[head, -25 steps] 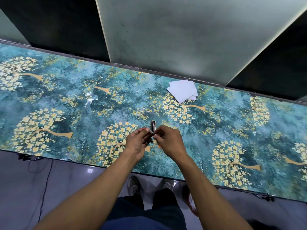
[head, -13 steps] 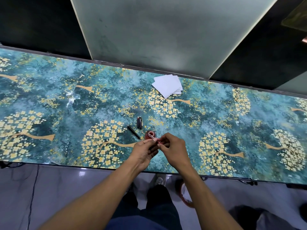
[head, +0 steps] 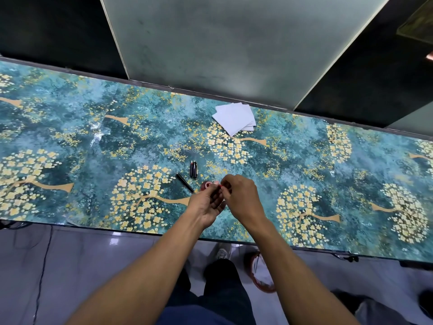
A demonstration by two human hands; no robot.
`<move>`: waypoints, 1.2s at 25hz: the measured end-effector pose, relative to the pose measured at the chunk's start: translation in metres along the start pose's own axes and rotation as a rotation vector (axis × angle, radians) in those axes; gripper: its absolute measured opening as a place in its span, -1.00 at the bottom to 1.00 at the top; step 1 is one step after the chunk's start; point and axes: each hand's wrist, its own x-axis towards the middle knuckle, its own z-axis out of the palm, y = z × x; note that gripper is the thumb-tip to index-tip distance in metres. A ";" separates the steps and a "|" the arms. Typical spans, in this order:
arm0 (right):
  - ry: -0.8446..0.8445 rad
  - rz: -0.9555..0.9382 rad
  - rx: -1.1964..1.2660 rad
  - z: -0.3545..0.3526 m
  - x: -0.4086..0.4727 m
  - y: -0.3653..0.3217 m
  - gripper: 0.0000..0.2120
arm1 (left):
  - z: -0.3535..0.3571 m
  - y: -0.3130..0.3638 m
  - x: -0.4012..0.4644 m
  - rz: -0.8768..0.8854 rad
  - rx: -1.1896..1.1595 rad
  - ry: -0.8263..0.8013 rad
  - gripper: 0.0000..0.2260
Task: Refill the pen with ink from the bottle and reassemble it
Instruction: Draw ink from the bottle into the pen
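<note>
Over the near middle of the patterned table my left hand (head: 207,202) and my right hand (head: 241,197) meet, and together they pinch a small thin pen part (head: 219,186) with a reddish tip; most of it is hidden by the fingers. Just behind the fingertips stands the ink bottle (head: 206,184), with only its red round top showing. A black pen barrel (head: 184,182) lies on the table to the left of the bottle. A black pen cap (head: 193,169) with a shiny clip lies a little further back.
A small stack of white paper sheets (head: 235,118) lies near the table's far edge. A dark wall with a pale panel (head: 222,43) rises behind the table (head: 70,148). My legs and shoes and the grey floor show below the table's near edge.
My hands have drawn a little nearer to me and lower over the table. The barrel, cap and bottle, hidden by my hands a second ago, now lie in plain view.
</note>
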 end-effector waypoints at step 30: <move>-0.179 -0.109 -0.285 0.005 0.023 -0.015 -0.89 | 0.005 0.025 0.004 -0.353 -0.238 0.075 -0.78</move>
